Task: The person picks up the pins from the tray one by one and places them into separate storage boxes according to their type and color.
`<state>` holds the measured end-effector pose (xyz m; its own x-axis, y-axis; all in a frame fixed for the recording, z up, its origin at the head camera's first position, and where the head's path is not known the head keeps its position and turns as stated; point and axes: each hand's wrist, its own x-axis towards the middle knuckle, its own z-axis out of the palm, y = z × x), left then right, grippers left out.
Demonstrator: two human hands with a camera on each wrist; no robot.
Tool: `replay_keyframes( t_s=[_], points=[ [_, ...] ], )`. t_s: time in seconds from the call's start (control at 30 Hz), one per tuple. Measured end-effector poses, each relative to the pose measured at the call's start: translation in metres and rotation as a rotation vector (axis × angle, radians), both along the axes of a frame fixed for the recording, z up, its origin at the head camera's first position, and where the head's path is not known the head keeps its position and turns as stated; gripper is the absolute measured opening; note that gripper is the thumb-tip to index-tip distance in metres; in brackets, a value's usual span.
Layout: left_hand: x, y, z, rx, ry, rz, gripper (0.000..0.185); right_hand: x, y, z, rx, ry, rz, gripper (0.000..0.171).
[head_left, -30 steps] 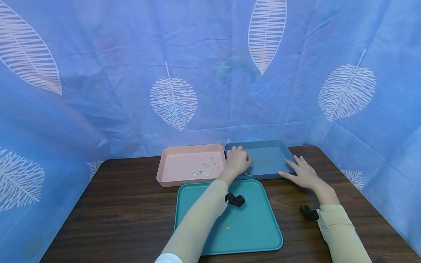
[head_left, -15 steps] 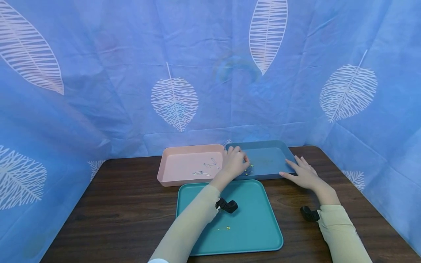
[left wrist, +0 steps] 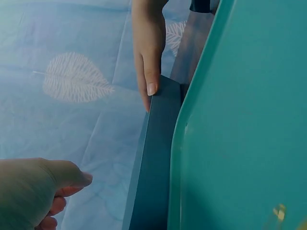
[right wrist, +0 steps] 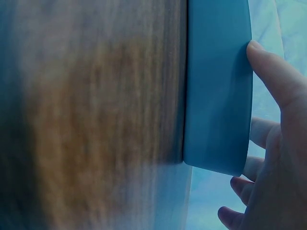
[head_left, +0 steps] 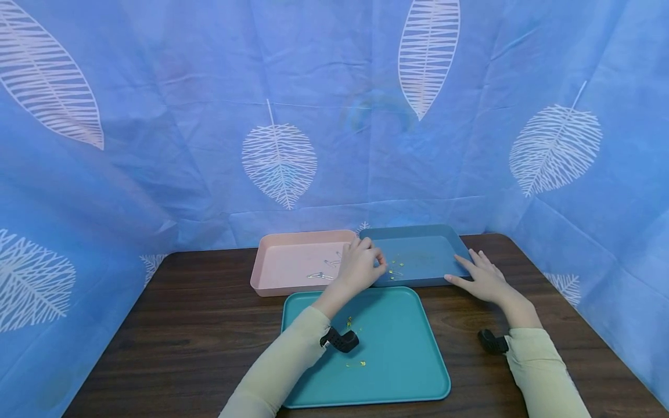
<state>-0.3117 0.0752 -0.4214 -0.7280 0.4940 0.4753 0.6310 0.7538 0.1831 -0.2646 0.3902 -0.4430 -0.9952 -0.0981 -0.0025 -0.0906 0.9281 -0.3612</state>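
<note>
My left hand [head_left: 359, 264] hovers over the near left corner of the blue tray [head_left: 434, 249], at its border with the pink tray [head_left: 282, 237]. Its fingers are curled, thumb close to the index finger, and nothing shows between them. My right hand [head_left: 483, 277] has spread fingers at the blue tray's right end; in the right wrist view the thumb [right wrist: 268, 69] touches the rim. Several small pins with yellow ends [head_left: 392, 271] lie in the blue tray. Silver pins [head_left: 320, 275], shaped like safety pins, lie in the pink tray, partly behind my left hand.
A teal tray [head_left: 402, 348] stands nearest me, with small yellow pieces [head_left: 363, 363] on it; one more yellow piece [head_left: 349, 321] lies beside my left wrist. All trays stand on a dark wooden table [head_left: 172, 337]. A blue leaf-print cloth [head_left: 334, 151] hangs behind.
My left hand has moved left and slightly back towards me from over the pins in the blue tray, uncovering a yellow piece on the teal tray. The right hand stays at the blue tray.
</note>
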Motion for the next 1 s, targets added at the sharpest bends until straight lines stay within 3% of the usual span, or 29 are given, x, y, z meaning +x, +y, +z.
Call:
replay_keyframes(
  t_s=[0.37, 0.57, 0.73, 0.87, 1.0],
  points=[
    [0.016, -0.029, -0.002, -0.014, 0.024, -0.027, 0.013, 0.001, -0.001, 0.000, 0.008, 0.007, -0.005, 0.087],
    [0.021, -0.044, -0.009, 0.003, 0.043, -0.028, 0.013, 0.001, 0.000, 0.000, 0.006, 0.007, -0.004, 0.087],
    [0.023, -0.056, -0.016, 0.042, 0.029, -0.064, 0.013, 0.001, 0.000, 0.000, 0.005, 0.005, -0.003, 0.087],
    [0.025, -0.064, -0.018, 0.045, -0.032, -0.117, 0.013, 0.001, 0.001, 0.000, 0.006, 0.001, -0.002, 0.087],
    [0.029, -0.072, -0.020, 0.046, -0.157, -0.172, 0.009, 0.001, 0.000, 0.000, 0.004, -0.006, 0.000, 0.088]
  ],
)
